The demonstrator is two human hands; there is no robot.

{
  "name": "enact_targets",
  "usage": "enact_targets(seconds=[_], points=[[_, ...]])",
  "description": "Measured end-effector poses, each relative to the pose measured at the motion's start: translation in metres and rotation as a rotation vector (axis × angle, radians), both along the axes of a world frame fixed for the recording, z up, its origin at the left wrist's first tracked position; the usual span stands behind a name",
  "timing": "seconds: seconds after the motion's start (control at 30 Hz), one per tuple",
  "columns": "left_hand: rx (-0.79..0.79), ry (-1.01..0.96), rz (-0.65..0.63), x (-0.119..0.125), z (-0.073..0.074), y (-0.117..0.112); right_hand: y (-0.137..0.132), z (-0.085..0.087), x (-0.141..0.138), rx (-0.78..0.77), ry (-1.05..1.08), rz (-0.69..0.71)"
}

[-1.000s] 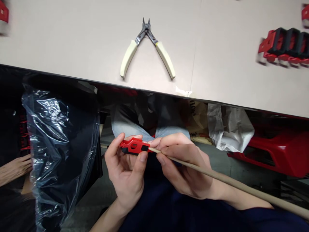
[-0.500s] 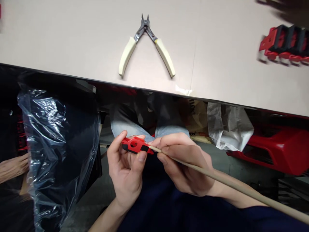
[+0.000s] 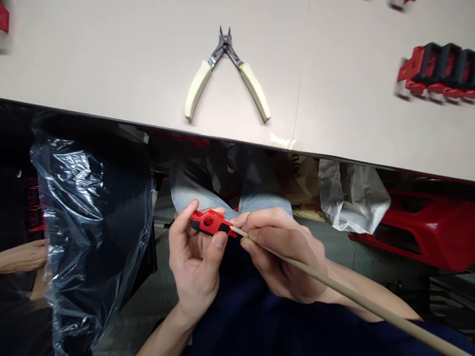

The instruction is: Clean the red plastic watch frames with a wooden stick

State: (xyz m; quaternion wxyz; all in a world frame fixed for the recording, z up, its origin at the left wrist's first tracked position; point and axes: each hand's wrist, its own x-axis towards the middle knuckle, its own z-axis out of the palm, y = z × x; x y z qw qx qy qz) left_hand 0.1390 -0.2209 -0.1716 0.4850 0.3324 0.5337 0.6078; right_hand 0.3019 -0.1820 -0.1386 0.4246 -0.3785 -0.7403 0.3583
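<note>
Below the table edge, my left hand [image 3: 195, 262] pinches a small red and black plastic part [image 3: 210, 223] between thumb and fingers. My right hand [image 3: 284, 257] is closed round a long beige stick [image 3: 334, 287], whose thin tip touches the right end of the red part. The stick runs down to the lower right corner. Both hands are held over my lap, which is covered in dark blue cloth.
On the beige table [image 3: 111, 64] lie cream-handled cutting pliers [image 3: 226, 74], spread open. A row of red and black parts [image 3: 434, 71] sits at the right. A clear plastic bag [image 3: 89, 232] hangs at left, crumpled white plastic [image 3: 352, 198] and a red bin [image 3: 426, 232] at right. Another person's hand [image 3: 22, 254] shows at the left edge.
The red part has turned slightly in my left hand, and both hands have shifted a little. The stick tip stays at the part's right end.
</note>
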Motion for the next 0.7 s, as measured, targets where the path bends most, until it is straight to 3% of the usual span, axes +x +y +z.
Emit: enact_targets(seconds=[0.33, 0.53, 0.7], points=[[-0.039, -0.058, -0.027, 0.0, 0.002, 0.0007, -0.0017, -0.0023, 0.0002, -0.02, 0.077, -0.014], [-0.039, -0.059, -0.012, 0.0005, 0.0024, 0.0012, 0.0008, -0.0002, 0.0005, 0.005, 0.009, 0.01], [-0.061, -0.15, 0.0, 0.0019, 0.0031, 0.0071, 0.0077, -0.006, 0.0002, 0.092, 0.024, -0.078]])
